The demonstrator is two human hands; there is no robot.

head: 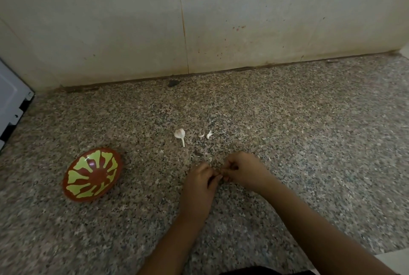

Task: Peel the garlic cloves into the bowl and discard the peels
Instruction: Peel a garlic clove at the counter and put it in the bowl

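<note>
At the left of the speckled bench [309,119] sat the red-and-green bowl [92,174], with no cloves in it that could be seen. Right of it lay the garlic bulb [179,134], then two loose cloves [205,134]. Nearer the person, the left hand [199,182] and right hand [244,171] met, fingers [213,180] pinched together on something too small to identify, probably a clove. Peeling well would mean pinching the skin's tip and stripping it away.
</note>
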